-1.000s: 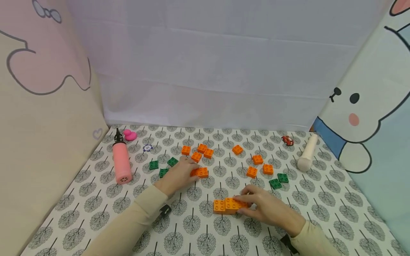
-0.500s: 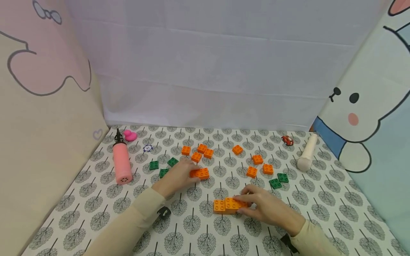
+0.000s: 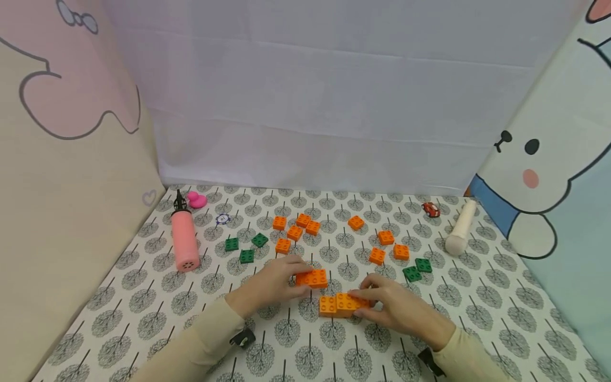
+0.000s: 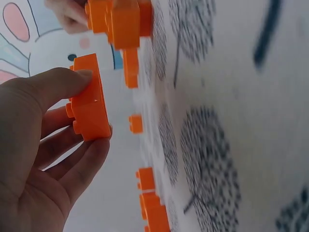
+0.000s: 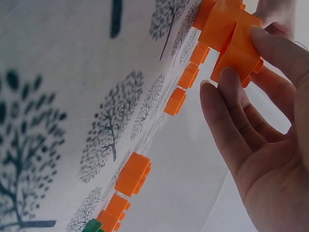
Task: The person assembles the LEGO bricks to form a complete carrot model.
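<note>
In the head view my left hand (image 3: 276,282) grips a long orange toy building brick (image 3: 313,278) just above the cloth. The left wrist view has this brick (image 4: 91,99) between thumb and fingertips, studs toward the palm. My right hand (image 3: 393,305) pinches the upper brick (image 3: 345,301) of an orange stack, at the middle front. That brick sits offset on a lower orange brick (image 3: 327,305), whose left studs stay bare. Thumb and fingertips hold the upper brick (image 5: 240,48) in the right wrist view. The two hands' bricks are apart.
Several loose orange bricks (image 3: 294,232) lie behind my hands, with more at right (image 3: 377,256). Green bricks (image 3: 246,256) lie on both sides. Farther out are a pink pump (image 3: 184,241), pink duck (image 3: 197,200), round chip (image 3: 222,219), red car (image 3: 430,209) and white club-shaped object (image 3: 461,228).
My left hand has lifted the long orange brick and brought it toward me and right, near the stack, uncovering a small orange brick. My right hand keeps its place on the stack.
</note>
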The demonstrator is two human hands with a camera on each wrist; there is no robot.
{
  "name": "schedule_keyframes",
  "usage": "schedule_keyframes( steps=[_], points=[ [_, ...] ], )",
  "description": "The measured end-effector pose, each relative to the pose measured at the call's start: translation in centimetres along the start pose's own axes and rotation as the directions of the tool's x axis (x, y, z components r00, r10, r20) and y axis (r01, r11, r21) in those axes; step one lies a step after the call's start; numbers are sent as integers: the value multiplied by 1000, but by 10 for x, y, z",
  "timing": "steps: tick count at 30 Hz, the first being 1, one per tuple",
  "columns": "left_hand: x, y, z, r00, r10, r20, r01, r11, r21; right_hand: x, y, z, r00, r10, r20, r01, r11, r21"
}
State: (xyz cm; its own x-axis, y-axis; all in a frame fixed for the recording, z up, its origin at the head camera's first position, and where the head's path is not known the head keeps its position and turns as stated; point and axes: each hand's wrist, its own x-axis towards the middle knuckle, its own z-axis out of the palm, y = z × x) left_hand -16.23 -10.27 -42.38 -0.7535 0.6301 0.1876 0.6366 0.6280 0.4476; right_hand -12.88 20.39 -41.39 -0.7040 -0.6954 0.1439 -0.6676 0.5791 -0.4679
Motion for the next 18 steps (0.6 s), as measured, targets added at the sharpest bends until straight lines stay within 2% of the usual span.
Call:
schedule_keyframes(
  steps=[5,11,18],
  points=[
    [-8,15,4,997,75,0,-75,997,-23,1,1,1,1000,10,-6,-10,1000,-8],
    [-16,25,8,997,78,13,-78,996,-44,2,1,1,1000,10,-6,-10,1000,-11],
    [-16,27,12,994,112,-1,-112,993,-32,2,2,1,1000,11,-4,-11,1000,-15]
  ],
)
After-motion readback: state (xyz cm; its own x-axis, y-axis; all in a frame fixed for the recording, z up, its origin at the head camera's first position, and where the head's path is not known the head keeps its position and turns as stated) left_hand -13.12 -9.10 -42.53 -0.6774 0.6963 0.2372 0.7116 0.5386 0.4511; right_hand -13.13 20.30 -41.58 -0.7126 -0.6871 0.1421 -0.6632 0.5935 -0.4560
